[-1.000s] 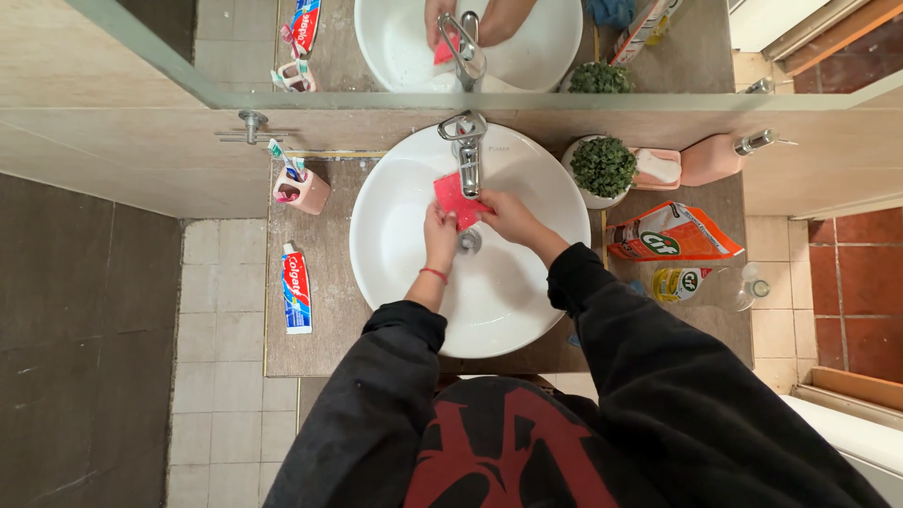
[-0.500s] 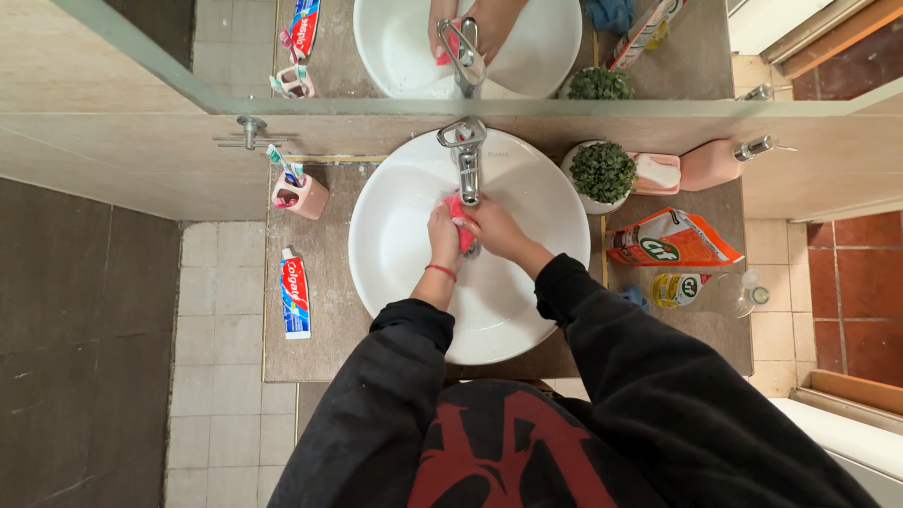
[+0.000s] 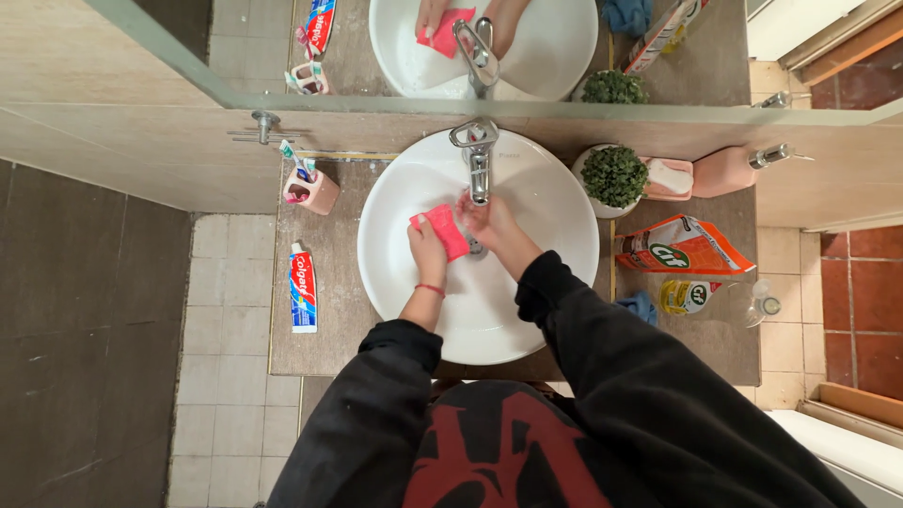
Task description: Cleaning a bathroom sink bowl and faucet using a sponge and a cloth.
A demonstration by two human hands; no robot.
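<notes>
Pink cloth (image 3: 440, 230) in left hand (image 3: 428, 246) | over white basin (image 3: 550, 202) | right hand (image 3: 485, 216) under tap (image 3: 478, 160)

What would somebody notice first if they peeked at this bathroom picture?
The bright pink sponge jumps out: the left hand holds it over the big white round sink, just left of the chrome tap. The right hand is cupped under the tap's spout. On the counter to the right lies an orange refill pouch.

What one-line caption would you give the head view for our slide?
Over a white basin, the left hand holds a pink sponge while the right hand sits under the chrome tap.
</notes>
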